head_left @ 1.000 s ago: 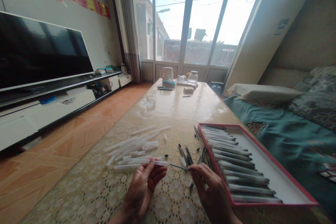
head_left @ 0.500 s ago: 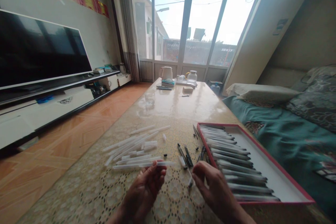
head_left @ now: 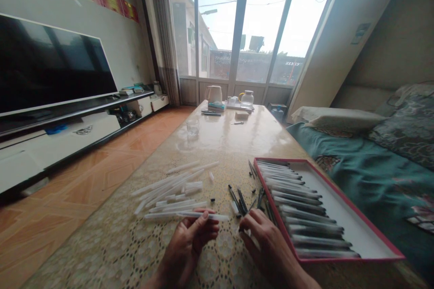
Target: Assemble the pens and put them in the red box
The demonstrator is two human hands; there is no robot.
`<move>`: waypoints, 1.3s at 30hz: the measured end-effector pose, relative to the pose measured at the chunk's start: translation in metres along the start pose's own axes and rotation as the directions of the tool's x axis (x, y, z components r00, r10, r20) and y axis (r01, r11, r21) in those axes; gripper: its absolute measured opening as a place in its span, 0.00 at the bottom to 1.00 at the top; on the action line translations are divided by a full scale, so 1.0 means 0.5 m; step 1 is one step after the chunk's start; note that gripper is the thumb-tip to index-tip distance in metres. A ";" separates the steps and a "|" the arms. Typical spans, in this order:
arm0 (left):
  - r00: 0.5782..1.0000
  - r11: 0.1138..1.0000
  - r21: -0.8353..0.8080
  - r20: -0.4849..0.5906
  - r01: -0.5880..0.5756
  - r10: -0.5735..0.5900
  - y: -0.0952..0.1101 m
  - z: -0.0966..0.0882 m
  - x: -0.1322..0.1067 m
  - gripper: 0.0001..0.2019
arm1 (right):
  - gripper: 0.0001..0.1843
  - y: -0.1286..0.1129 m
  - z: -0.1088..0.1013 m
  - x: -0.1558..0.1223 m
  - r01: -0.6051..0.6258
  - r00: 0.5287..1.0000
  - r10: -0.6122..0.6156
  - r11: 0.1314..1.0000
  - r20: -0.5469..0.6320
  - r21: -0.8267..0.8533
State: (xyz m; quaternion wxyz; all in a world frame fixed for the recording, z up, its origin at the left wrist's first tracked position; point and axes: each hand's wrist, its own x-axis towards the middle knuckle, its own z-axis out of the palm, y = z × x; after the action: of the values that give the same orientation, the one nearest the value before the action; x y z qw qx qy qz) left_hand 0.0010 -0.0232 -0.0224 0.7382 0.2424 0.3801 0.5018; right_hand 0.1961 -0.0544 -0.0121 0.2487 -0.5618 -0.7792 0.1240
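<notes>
My left hand (head_left: 193,235) is closed on a translucent white pen barrel (head_left: 217,217), which lies level between thumb and fingers and points right. My right hand (head_left: 262,237) has its fingers pinched together; a small black pen part (head_left: 241,229) shows at the fingertips, mostly hidden. Just beyond that hand lie black pen refills (head_left: 242,201) and a white cap (head_left: 234,208). Left of them are loose white barrels (head_left: 169,189), with several clear caps (head_left: 194,186) among them. A small black plug (head_left: 212,200) sits above my left hand.
A red-rimmed tray (head_left: 366,230) holding a row of pens (head_left: 312,214) stands at the right. Farther along the patterned table (head_left: 111,253) are a glass (head_left: 192,127), a small box (head_left: 242,114), a kettle (head_left: 214,94) and a glass pitcher (head_left: 247,98). A sofa (head_left: 325,149) flanks the right side.
My right hand has shifted slightly left and up, its fingertips pinching closer together. The pen barrel in my left hand has moved slightly right and down with the hand.
</notes>
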 end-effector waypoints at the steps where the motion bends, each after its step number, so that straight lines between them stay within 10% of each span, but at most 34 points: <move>1: 1.000 1.000 0.007 0.002 0.001 -0.001 0.000 0.000 0.000 0.07 | 0.06 -0.003 0.003 -0.001 -0.005 0.999 0.007 0.998 -0.032 0.067; 7: 0.998 0.996 0.085 0.066 -0.008 0.003 0.001 0.005 0.003 0.08 | 0.09 -0.018 0.035 0.000 -0.161 0.975 0.221 0.774 -0.024 0.613; 13: 0.997 0.994 0.113 0.075 -0.008 -0.001 -0.002 0.004 0.003 0.08 | 0.13 -0.032 0.045 0.005 -0.192 0.955 0.298 0.579 0.013 0.792; 33: 0.994 0.990 0.141 0.110 -0.014 -0.002 -0.001 0.008 0.004 0.08 | 0.20 -0.024 0.059 0.006 -0.257 0.944 0.314 0.523 0.097 0.813; 39: 0.991 0.990 0.136 0.137 -0.025 0.007 -0.007 0.007 0.005 0.08 | 0.27 -0.020 0.067 0.003 -0.243 0.950 0.309 0.637 0.046 0.732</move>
State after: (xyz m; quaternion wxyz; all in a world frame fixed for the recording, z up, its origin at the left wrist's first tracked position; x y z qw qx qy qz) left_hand 0.0059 -0.0222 -0.0237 0.7400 0.3294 0.3604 0.4627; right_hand 0.1697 -0.0534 -0.0355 0.4618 -0.5331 -0.5587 0.4364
